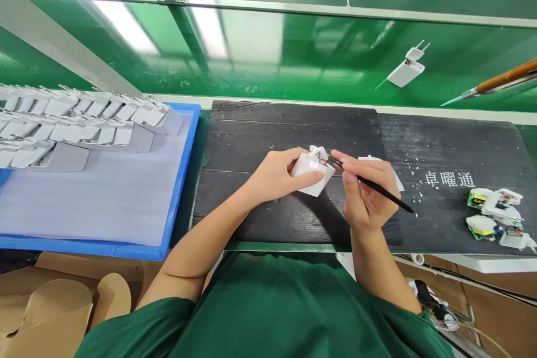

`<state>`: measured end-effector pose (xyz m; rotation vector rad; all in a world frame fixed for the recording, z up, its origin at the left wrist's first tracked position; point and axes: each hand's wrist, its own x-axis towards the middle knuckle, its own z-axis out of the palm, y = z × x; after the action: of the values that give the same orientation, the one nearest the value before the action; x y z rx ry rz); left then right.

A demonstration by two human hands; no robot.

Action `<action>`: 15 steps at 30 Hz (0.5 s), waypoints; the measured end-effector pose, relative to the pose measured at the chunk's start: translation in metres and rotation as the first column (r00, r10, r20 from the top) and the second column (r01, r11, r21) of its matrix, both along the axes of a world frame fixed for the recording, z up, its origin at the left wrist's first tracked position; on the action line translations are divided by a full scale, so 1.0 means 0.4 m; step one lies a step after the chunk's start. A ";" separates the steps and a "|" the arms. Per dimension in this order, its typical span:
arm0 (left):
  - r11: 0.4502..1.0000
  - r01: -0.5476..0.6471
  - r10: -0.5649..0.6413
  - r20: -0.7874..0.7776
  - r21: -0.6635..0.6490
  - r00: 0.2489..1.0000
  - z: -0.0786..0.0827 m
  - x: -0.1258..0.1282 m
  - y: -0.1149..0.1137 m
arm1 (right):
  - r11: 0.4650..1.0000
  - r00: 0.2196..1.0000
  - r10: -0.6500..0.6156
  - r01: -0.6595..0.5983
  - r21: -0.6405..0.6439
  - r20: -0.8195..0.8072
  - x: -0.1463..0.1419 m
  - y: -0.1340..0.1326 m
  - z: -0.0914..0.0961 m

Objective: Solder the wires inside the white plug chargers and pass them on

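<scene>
My left hand (279,174) is closed around a small white charger housing (312,170), holding it just above the black mat (260,140). My right hand (364,193) pinches a thin black pointed tool (377,187) like a pen. The tool's tip rests at the open top of the housing, where red wires show. Both hands are close together over the middle of the mat.
A blue tray (178,190) at the left holds rows of white charger housings (79,117) on grey foam. Several circuit boards (495,215) lie at the mat's right end. One white charger (406,70) lies on the green conveyor; a soldering iron (499,83) juts in from the right. Cardboard sits low left.
</scene>
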<state>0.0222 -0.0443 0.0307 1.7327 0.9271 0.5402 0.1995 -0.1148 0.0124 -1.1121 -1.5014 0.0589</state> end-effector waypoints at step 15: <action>0.346 -0.125 0.280 0.025 0.930 0.960 -0.111 0.024 0.019 | 0.987 0.969 -0.133 0.148 -0.055 0.206 0.023 0.004 -0.023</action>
<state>0.0318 -0.0368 -0.0137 2.7311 1.0150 1.3310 0.2087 -0.1133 0.0033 -1.3103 -1.6054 -0.1033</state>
